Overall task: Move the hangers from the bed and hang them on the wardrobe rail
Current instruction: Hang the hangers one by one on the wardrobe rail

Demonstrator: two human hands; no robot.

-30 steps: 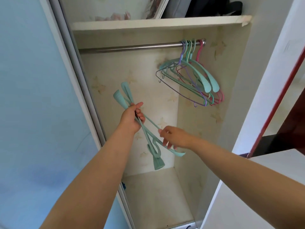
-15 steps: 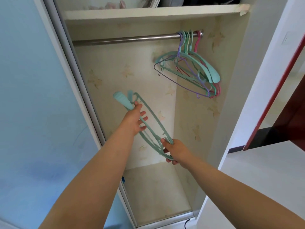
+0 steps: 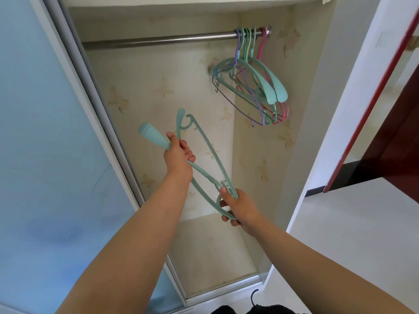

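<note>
I hold teal plastic hangers (image 3: 208, 146) in front of the open wardrobe. My left hand (image 3: 179, 155) grips one near its broad shoulder end, which sticks out up and to the left. My right hand (image 3: 238, 206) grips the lower end of the bundle, fingers curled round the teal loop there. A steel wardrobe rail (image 3: 158, 40) runs across the top. Several hangers (image 3: 254, 87), teal, purple, green and pink, hang bunched at the rail's right end.
A pale blue sliding door (image 3: 45, 132) with a grey frame stands at the left. The wardrobe's right wall (image 3: 301, 109) is close to the hung hangers. A dark red door (image 3: 396, 132) stands at the right. A black cord (image 3: 254, 298) lies on the floor.
The hangers have swung from a crossed bundle into a long spread. My right hand has slid down to their lower end, and the view has tilted down.
</note>
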